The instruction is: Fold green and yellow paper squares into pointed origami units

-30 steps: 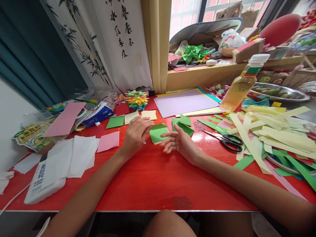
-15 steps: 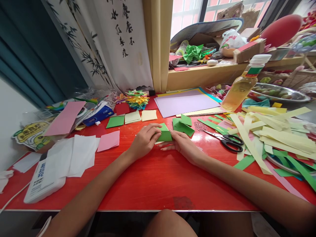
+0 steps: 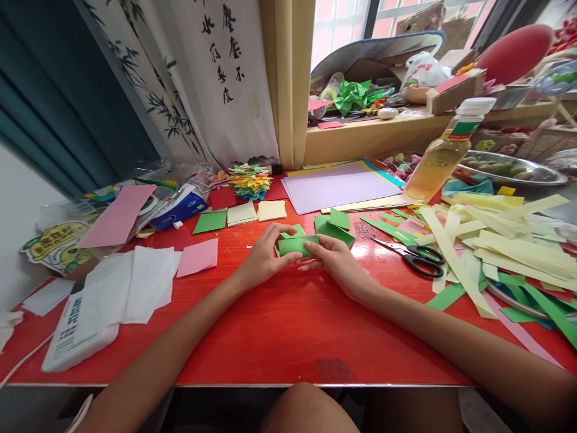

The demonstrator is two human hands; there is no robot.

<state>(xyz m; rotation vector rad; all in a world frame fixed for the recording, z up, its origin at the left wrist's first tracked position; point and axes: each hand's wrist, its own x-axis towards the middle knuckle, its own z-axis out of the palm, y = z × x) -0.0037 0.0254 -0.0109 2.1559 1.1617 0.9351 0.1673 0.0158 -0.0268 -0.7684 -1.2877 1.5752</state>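
Between both hands is a folded green paper (image 3: 295, 245), a narrow rectangle with its long side running left to right. My left hand (image 3: 265, 254) grips its left end, thumb along the lower edge and fingers behind. My right hand (image 3: 334, 258) pinches the right end, the thumb flat on its face. Another green paper edge shows just behind it, by the left fingers. Several folded green pieces (image 3: 333, 231) lie just beyond my right hand. Farther back are a flat green square (image 3: 210, 222), cream squares (image 3: 241, 213) and a pink square stack (image 3: 198, 257).
Black-handled scissors (image 3: 421, 261) lie right of my hands, beside a heap of paper strips (image 3: 518, 246). A bottle of yellowish liquid (image 3: 442, 156) stands behind them. Lilac sheets (image 3: 340, 187) lie at the back. White tissues (image 3: 130, 282) are at left on the red table (image 3: 270, 337).
The green paper has turned from a squarish, tilted shape into a narrow rectangle facing me. My left thumb has moved down along its edge, and my right thumb now rests on its face.
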